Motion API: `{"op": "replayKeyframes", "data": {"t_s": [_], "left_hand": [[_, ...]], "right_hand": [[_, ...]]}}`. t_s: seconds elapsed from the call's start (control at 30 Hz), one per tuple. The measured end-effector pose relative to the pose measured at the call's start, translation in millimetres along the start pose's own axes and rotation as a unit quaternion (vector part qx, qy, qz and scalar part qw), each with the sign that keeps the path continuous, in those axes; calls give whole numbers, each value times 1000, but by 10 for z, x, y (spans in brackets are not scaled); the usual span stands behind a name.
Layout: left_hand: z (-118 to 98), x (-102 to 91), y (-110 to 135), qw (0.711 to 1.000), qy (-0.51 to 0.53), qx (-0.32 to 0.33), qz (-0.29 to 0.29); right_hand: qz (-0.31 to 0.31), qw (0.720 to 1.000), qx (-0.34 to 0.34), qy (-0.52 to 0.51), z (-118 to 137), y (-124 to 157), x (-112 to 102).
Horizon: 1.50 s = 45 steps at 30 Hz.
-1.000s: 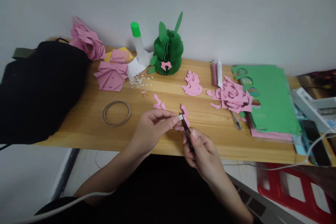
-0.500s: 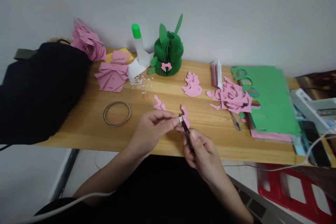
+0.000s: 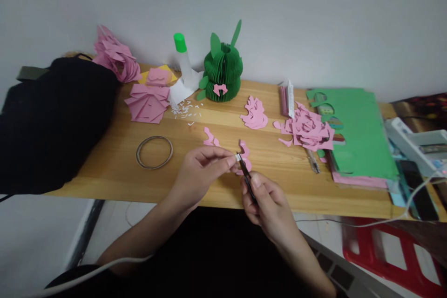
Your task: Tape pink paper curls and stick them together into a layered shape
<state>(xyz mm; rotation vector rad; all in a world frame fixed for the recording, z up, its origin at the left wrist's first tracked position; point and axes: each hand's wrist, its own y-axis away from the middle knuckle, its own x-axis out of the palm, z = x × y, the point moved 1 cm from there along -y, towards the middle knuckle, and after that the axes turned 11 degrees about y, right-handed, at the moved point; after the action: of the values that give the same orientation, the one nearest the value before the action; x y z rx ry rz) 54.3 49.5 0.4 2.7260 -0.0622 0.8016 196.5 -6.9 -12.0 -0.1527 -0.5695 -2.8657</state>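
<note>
My left hand (image 3: 205,172) is closed in a pinch on a small white piece (image 3: 238,158), which looks like a bit of tape. My right hand (image 3: 267,205) grips a pair of dark tweezers (image 3: 246,175), and their tips touch the white piece. Just behind the tips lies a wavy pink paper cutout (image 3: 244,149) on the wooden table (image 3: 195,186), partly hidden by my fingers. Left of it rests another pink cutout (image 3: 208,135). Farther back stands a green pleated paper figure (image 3: 223,72) with leaf-like parts and a small pink piece on its front.
A thin tape roll (image 3: 154,152) lies left of my hands, near a black bag (image 3: 56,125). White scraps (image 3: 183,109), a green-capped glue bottle (image 3: 185,58) and pink folded paper (image 3: 148,102) sit behind. Pink offcuts (image 3: 309,128) and green sheets (image 3: 359,130) cover the right side.
The view has shifted very slightly. My hands keep nearly the same pose, with the tweezer tips still at the white piece.
</note>
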Motion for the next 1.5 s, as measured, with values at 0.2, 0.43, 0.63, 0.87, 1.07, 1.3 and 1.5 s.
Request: {"op": "replayKeyframes", "data": {"t_s": [0.2,0.43,0.63,0.87,1.07,1.3,1.5], "left_hand": [[19,-4,0,1000,8,1,-6],[17,-4,-2,1000,4,0,-13],[18,-5,0,1000,6,-4,-19],[13,-16,-6,1000,-2,-1,-13],[8,-20,1,1000,-12,1,-14],[16,-18,2,1000,-22,4,-16],[9,-25,8,1000,-14,6,-9]], "right_hand": [[-4,1000,2,8,-9,-5,-9],[-6,1000,9,12,-10,4,-5],[-5,1000,10,6,0,0,-8],[-4,1000,13,10,18,-3,-1],[-6,1000,9,22,27,-10,-1],[-5,1000,5,22,25,0,-3],[-10,999,16,31,25,5,-12]]}}
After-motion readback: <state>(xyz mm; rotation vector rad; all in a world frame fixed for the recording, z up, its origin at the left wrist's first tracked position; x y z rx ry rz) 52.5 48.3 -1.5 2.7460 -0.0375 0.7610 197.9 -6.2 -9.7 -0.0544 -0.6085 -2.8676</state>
